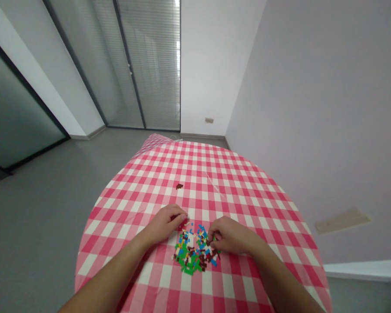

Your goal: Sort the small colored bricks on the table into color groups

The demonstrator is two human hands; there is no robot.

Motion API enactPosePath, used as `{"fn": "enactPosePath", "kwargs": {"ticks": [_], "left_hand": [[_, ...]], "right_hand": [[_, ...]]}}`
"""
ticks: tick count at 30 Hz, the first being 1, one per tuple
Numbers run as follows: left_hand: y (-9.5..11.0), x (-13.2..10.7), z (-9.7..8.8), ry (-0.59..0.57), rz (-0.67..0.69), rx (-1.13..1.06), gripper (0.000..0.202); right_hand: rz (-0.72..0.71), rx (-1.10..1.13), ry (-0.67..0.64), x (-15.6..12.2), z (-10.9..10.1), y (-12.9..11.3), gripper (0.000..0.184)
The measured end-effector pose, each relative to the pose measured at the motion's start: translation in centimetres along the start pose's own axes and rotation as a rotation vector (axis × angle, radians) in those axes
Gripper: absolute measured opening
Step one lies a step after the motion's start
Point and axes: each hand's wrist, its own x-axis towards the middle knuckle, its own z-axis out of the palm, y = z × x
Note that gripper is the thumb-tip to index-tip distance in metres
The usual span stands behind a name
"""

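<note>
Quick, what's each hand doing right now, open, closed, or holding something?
Left hand: curled closed beside the pile of small plastic bricks; can't tell if it holds one.
Right hand: curled closed at the pile's edge; can't tell if it holds one.

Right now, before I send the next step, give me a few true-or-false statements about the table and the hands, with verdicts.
The pile of small plastic bricks lies between the left hand and the right hand. True.

A dark brown brick lies alone on the cloth, apart from the pile. True.

The tablecloth is a blue and white check. False: it is a pink-red and white check.

The right hand rests at the far table edge, well away from the pile. False: it is at the pile's right side, on the near part of the cloth.
</note>
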Motion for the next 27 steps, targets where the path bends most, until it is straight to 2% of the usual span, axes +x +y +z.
{"fn": "enactPosePath", "kwargs": {"ticks": [4, 8, 11, 15, 20, 27], "left_hand": [[0.3, 0.0, 0.0, 0.003, 0.003, -0.007, 0.023], [0.9, -0.2, 0.4, -0.002, 0.005, -0.09, 0.016], [1.5, -0.3, 1.1, -0.01, 0.01, -0.121, 0.014], [1.9, -0.3, 1.7, -0.006, 0.017, -0.085, 0.013], [1.6, 0.0, 1.9, 0.095, 0.05, -0.069, 0.011], [1.3, 0.2, 2.1, 0.1, 0.071, -0.035, 0.008]], "right_hand": [[-0.011, 0.089, 0.055, 0.3, 0.2, 0.3, 0.017], [-0.144, 0.176, 0.299, 1.0, 0.8, 0.7, 0.012], [-0.156, 0.225, 0.404, 1.7, 1.6, 0.8, 0.009], [-0.111, 0.301, 0.453, 2.4, 2.5, 0.6, 0.009], [-0.107, 0.347, 0.453, 2.6, 2.9, 0.0, 0.01], [-0.051, 0.496, 0.443, 2.8, 3.5, -0.1, 0.006]]}}
